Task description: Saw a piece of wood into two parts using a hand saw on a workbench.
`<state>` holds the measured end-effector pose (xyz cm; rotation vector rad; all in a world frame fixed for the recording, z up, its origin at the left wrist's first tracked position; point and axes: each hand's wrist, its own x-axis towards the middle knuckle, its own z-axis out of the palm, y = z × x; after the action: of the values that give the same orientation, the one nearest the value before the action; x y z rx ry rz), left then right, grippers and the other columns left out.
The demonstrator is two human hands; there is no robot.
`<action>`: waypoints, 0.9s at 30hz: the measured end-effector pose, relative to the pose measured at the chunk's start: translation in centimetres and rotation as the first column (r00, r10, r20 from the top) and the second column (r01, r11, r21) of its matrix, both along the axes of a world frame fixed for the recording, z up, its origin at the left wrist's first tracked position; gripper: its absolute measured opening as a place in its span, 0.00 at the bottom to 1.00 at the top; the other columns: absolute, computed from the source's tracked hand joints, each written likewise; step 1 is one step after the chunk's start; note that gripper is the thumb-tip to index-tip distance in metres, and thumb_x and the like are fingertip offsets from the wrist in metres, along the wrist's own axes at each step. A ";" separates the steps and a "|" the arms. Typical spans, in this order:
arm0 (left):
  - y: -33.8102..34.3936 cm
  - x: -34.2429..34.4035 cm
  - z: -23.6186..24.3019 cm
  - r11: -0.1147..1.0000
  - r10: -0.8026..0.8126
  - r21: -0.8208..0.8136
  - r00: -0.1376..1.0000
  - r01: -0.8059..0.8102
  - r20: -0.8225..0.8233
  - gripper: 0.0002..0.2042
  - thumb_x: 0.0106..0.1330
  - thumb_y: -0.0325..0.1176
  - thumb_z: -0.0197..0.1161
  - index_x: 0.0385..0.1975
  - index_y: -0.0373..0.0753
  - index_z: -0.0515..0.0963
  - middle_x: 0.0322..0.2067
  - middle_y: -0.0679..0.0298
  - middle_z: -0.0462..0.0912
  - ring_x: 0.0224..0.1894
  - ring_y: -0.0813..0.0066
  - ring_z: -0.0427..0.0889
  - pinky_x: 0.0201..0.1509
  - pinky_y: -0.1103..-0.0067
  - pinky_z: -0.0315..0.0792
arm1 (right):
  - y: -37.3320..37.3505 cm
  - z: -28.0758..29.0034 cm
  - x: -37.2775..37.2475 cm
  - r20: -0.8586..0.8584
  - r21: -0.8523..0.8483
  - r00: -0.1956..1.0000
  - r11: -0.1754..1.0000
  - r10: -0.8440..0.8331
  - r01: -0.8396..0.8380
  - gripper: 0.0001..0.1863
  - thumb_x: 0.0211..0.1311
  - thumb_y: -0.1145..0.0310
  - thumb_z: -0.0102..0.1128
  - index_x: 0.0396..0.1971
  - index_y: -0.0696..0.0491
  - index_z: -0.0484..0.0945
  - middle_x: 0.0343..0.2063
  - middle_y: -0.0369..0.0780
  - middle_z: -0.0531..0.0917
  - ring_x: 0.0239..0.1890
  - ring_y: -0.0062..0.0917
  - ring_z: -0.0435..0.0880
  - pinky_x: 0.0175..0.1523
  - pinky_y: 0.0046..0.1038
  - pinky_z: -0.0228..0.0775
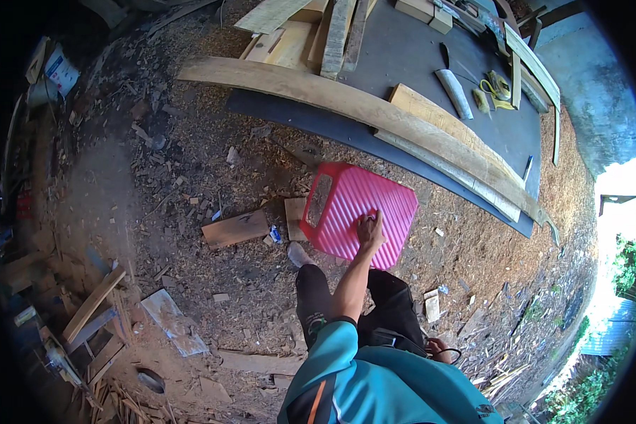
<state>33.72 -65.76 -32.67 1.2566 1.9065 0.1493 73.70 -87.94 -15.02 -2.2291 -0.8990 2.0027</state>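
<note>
A pink plastic stool [364,201] with a ribbed top and a cut-out on its left side is in front of my legs. My left hand [371,232] is on the middle of its top, with the fingers curled in and gripping there. By my right hip, my right hand [441,349] shows only in part beyond my shirt. Its fingers look closed, and a thin black loop [456,353] curves out beside it. What it holds is hidden.
Ahead stands a dark worktable [381,53] with a long curved plank [318,85] along its near edge. A tape measure [499,85] and a roller-shaped grey item [454,93] lie on it. Wood scraps [235,229] and shavings cover the ground; boards [95,304] are heaped at the left.
</note>
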 end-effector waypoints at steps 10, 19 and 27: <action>3.7 -1.8 1.2 0.983 -0.085 -0.162 0.996 0.082 -0.010 0.44 0.37 0.48 0.77 0.53 0.47 0.56 0.47 0.48 0.73 0.51 0.50 0.70 0.56 0.54 0.61 | 0.3 3.0 -4.2 0.082 0.256 0.979 0.953 -0.189 0.162 0.19 0.61 0.61 0.53 0.48 0.57 0.71 0.33 0.42 0.81 0.36 0.23 0.81 0.38 0.25 0.71; 3.1 -2.5 1.0 0.994 -0.107 -0.042 0.993 0.105 -0.044 0.39 0.32 0.50 0.77 0.41 0.46 0.56 0.41 0.51 0.72 0.47 0.46 0.69 0.49 0.58 0.61 | -6.7 -1.7 -9.0 0.084 0.024 0.869 0.873 -0.488 0.488 0.16 0.60 0.65 0.53 0.44 0.59 0.73 0.31 0.42 0.81 0.35 0.24 0.80 0.38 0.25 0.70; 3.2 -3.2 0.1 0.984 -0.164 -0.073 0.987 0.163 0.001 0.42 0.31 0.49 0.78 0.41 0.42 0.55 0.40 0.51 0.71 0.44 0.47 0.71 0.47 0.61 0.66 | -8.1 -5.3 -11.9 0.052 -0.052 0.860 0.859 -0.507 0.510 0.14 0.62 0.65 0.50 0.44 0.57 0.74 0.31 0.39 0.82 0.33 0.22 0.81 0.33 0.23 0.70</action>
<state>30.48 -62.61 -32.60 1.3581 1.7878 -0.0096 61.78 -96.02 -20.32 -2.2291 -0.1975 1.7598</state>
